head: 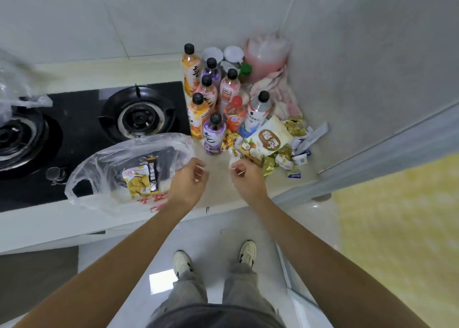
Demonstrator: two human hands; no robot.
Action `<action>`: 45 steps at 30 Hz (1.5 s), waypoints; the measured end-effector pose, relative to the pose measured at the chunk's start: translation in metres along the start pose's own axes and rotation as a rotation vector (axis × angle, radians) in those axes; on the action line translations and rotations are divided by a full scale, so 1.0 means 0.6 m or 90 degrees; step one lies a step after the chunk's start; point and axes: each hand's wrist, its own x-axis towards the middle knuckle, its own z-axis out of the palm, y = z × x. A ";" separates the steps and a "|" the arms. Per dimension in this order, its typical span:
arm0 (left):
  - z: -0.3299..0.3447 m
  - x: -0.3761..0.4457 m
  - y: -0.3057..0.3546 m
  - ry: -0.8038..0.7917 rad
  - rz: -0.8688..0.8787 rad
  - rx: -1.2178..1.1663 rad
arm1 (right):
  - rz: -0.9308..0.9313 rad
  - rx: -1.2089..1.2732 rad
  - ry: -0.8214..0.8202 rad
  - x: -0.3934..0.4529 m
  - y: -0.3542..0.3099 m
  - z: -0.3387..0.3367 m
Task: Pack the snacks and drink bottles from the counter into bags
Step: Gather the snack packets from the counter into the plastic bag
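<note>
A clear plastic bag (104, 168) lies open on the counter's front edge, partly over the stove, with a yellow snack packet (141, 181) inside. My left hand (188, 181) grips the bag's right rim. My right hand (248, 178) hovers just in front of the snack pile, fingers curled, touching a small white wrapped snack (234, 155). Several drink bottles (214, 134) with black caps stand in the corner. A white coconut snack pouch (267, 139) lies on small gold and white wrapped snacks (283, 158).
A black two-burner gas stove (134, 115) fills the counter's left. Another clear bag (15, 89) sits at the far left. A pink bag (267, 54), a cloth (278, 86) and white lidded jars (223, 54) crowd the back corner. Walls close in behind and right.
</note>
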 end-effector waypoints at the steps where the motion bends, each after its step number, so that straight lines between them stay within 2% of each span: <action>1: 0.020 0.003 0.014 -0.010 0.008 0.008 | -0.001 -0.002 0.011 0.002 0.014 -0.019; 10: 0.193 0.039 0.113 -0.097 0.018 0.025 | 0.089 -0.101 0.073 0.039 0.145 -0.144; 18: 0.307 0.080 0.148 -0.170 -0.021 0.115 | 0.019 -0.154 0.058 0.105 0.205 -0.176; 22: 0.344 0.094 0.154 -0.149 -0.040 0.139 | -0.031 -0.235 0.021 0.137 0.216 -0.172; 28: 0.375 0.105 0.165 -0.077 -0.045 0.231 | -0.043 -0.358 0.050 0.155 0.220 -0.159; 39: 0.357 0.081 0.154 -0.050 -0.071 0.167 | -0.169 -0.226 0.115 0.149 0.242 -0.179; 45: 0.324 0.063 0.139 -0.048 -0.097 0.107 | -0.133 -0.096 0.116 0.136 0.230 -0.193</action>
